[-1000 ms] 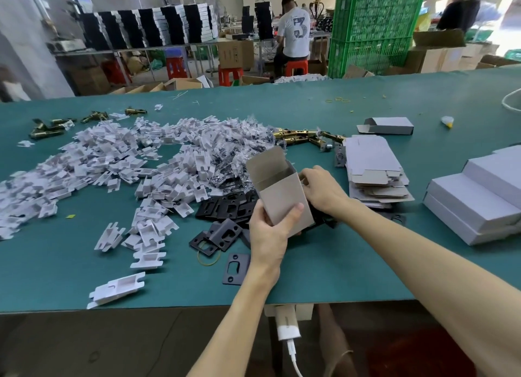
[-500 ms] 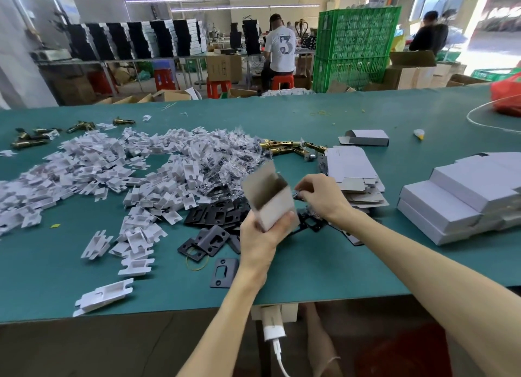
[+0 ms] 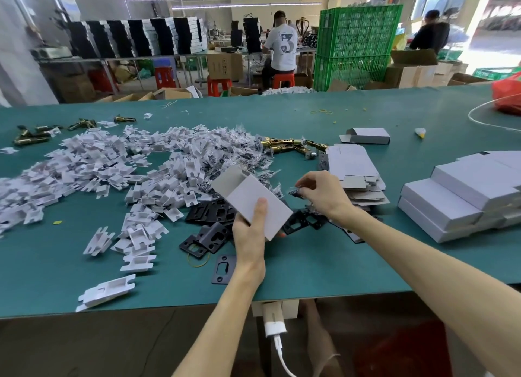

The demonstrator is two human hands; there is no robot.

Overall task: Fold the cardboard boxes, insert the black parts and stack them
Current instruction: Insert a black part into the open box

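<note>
Cardboard box (image 3: 253, 204), gripped in the left hand (image 3: 249, 235) above the black parts (image 3: 211, 215) on the worktop (image 3: 338, 263), sat tilted, so the small packet (image 3: 294, 191) pinched by the right hand (image 3: 321, 191) could miss its open end.

Flat box blanks (image 3: 355, 167) lie between black plates (image 3: 210, 230) and finished boxes (image 3: 462, 196).

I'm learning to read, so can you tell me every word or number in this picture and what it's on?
"3": big number on the back of the white T-shirt of the person seated far behind the table.
Marks printed on the brown carton beside that person: too blurred to read.
No print shows on the cardboard box in the left hand or the small packet in the right hand.
</note>
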